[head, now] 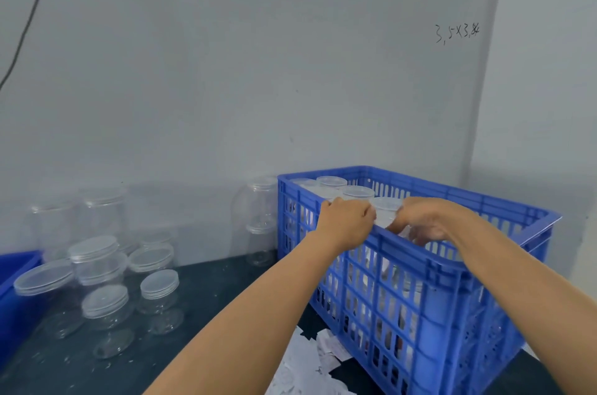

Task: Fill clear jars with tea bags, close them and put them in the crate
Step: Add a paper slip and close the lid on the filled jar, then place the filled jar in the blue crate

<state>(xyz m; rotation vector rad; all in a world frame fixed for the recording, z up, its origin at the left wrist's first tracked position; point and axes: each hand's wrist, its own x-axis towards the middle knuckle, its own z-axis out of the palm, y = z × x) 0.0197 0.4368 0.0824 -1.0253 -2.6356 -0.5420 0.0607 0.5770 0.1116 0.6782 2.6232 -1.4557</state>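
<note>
Both hands are over the near edge of the blue crate [420, 252], lowering a lidded jar [386, 212] into it. The left hand [347, 221] has its grip curled on the jar's left side; the right hand [423, 221] cups the other side, fingers bent round it. Several capped jars [331, 182] already stand in the far corner, so a good part looks done. On the dark tabletop [210, 297], a cluster of empty jars [106, 281] waits, and loose tea bags [310, 359] lie by the crate.
</note>
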